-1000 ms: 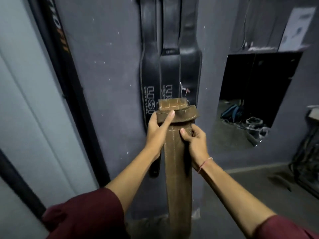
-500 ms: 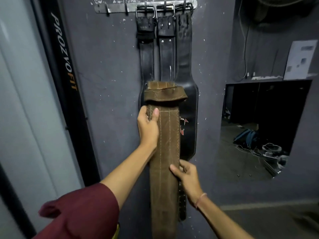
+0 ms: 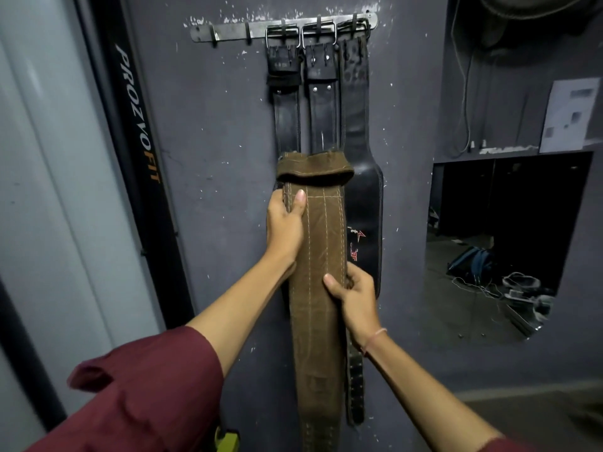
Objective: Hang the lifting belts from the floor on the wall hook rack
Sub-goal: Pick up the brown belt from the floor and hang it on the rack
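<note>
Grey wall (image 3: 212, 158), upper centre: hook rack (image 3: 228, 31) holds three black belts (image 3: 287, 125), left hooks (image 3: 213, 40) free; brown belt (image 3: 321, 256) not yet hung, fingers of left hand (image 3: 284, 226) and right hand (image 3: 355, 298) grasping it.

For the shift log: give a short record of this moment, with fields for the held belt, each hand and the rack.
held belt: brown belt, upright in front of the hung ones, top end folded over, below the rack
left hand: grips its left edge near the top
right hand: grips its right edge lower down
hook rack: three black belts hang on its right part; two left hooks bare
status: brown belt not yet hooked
</note>
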`<state>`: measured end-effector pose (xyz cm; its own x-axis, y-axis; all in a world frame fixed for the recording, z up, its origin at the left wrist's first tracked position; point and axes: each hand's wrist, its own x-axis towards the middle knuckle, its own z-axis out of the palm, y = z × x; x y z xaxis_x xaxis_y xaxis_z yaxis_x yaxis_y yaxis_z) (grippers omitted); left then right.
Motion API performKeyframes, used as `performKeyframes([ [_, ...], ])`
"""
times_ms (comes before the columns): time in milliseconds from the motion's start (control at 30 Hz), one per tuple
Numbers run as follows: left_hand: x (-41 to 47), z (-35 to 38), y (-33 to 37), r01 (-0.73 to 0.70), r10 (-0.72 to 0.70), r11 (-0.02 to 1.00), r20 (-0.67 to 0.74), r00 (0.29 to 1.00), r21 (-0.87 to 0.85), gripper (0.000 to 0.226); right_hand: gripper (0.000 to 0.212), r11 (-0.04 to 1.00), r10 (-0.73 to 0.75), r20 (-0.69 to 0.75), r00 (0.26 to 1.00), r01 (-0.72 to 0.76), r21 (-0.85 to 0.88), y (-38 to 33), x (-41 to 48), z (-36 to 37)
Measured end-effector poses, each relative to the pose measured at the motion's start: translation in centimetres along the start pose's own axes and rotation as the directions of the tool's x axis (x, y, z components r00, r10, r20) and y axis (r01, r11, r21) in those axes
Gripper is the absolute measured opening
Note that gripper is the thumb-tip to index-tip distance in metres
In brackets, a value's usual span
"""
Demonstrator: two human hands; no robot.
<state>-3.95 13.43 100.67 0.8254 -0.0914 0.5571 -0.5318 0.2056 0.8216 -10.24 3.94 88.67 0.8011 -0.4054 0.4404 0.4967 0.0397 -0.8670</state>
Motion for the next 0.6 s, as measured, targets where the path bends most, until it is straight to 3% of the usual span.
performKeyframes([
  [67, 0.0, -0.3, 0.1, -0.017, 0.015, 0.999, 0.056, 0.998, 0.037, 0.043, 0.024, 0.999, -0.047, -0.032, 0.998, 0.047, -0.001, -1.4, 0.8, 0.5],
  [167, -0.2, -0.6, 0.0, -0.022, 0.015, 0.998, 0.122, 0.992, 0.052, 0.024, 0.023, 0.991, -0.132, -0.057, 0.990, 0.133, 0.010, -4.6, 2.7, 1.6],
  [267, -0.8, -1.2, -0.6, -0.068, 0.064, 0.995, 0.052, 0.997, 0.072, 0.029, 0.016, 0.981, -0.193, -0.057, 0.980, 0.192, -0.017, -7.1, 4.9, 3.1],
  [467, -3.6, -2.5, -3.2, -0.094, 0.091, 0.993, 0.047, 0.995, 0.069, 0.026, 0.012, 0.986, -0.160, -0.097, 0.982, 0.154, -0.070, -8.5, 7.8, 4.8],
  [600, -3.3, -1.8, -2.9, -0.130, 0.131, 0.991, -0.044, 0.990, 0.027, 0.024, 0.015, 0.981, -0.125, -0.055, 0.991, 0.115, -0.157, -8.6, 8.2, 4.6],
])
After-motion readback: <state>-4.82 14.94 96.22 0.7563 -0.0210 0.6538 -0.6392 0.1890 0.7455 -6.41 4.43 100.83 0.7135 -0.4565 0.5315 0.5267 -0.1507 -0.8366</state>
